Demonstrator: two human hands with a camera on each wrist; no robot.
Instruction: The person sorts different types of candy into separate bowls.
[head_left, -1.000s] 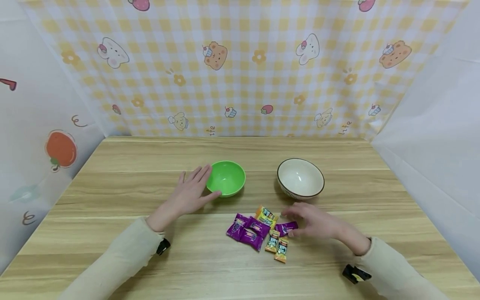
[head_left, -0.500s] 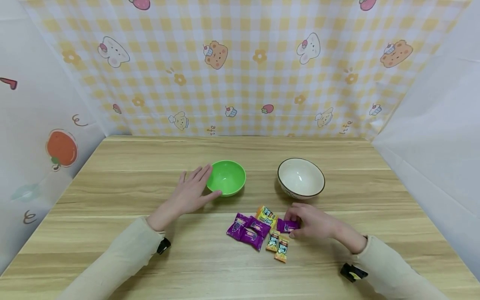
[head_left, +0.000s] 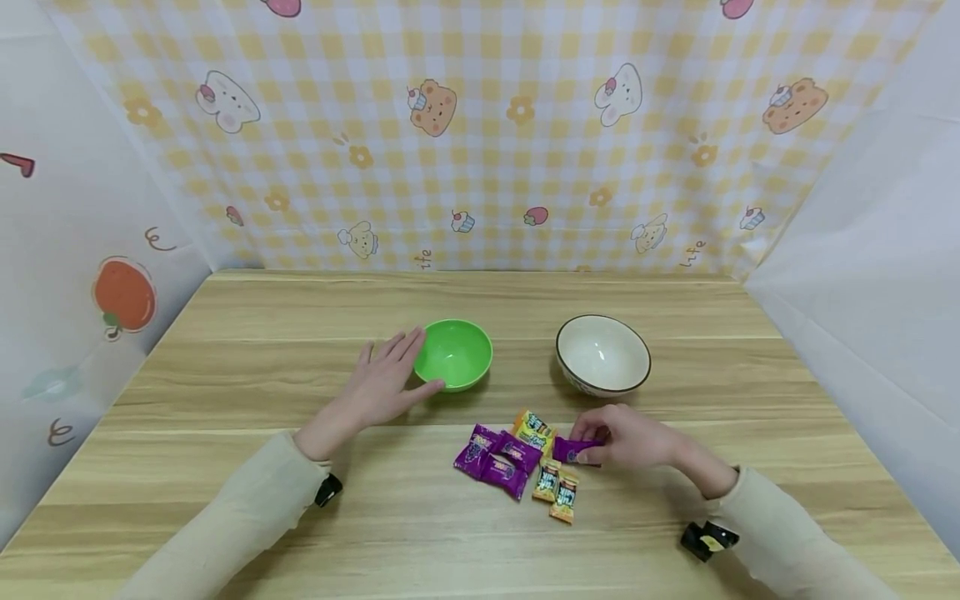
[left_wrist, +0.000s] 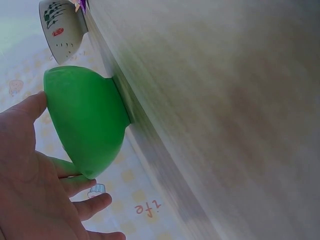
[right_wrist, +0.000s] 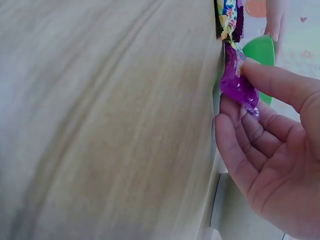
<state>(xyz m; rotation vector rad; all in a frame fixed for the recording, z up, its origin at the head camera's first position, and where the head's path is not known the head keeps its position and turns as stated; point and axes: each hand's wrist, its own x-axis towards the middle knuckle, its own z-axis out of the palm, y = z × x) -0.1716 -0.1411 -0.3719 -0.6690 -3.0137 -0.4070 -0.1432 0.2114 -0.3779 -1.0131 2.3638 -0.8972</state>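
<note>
My left hand [head_left: 375, 392] touches the left side of the green bowl [head_left: 461, 358], its thumb and fingers spread and fairly straight. In the left wrist view, thumb and fingertips meet the rim of the green bowl [left_wrist: 85, 120]. With thumb and fingers, my right hand [head_left: 630, 437] pinches a purple-wrapped candy [head_left: 567, 450]. The right wrist view shows this purple-wrapped candy [right_wrist: 236, 80] tilted between thumb and fingers, close to the tabletop. Left of it lie several purple candies [head_left: 504, 473] and a larger yellow packet [head_left: 534, 432]. Two small yellow candies [head_left: 564, 497] lie in front.
A cream bowl with a dark rim [head_left: 603, 350] stands behind my right hand. Both bowls show bare insides. The wooden table [head_left: 375, 533] ends at a checked cloth [head_left: 480, 167] at the back, with white cloth on both sides.
My right fingers have closed around the purple-wrapped candy, which has shifted slightly right and tilted. My left hand has stayed at the green bowl.
</note>
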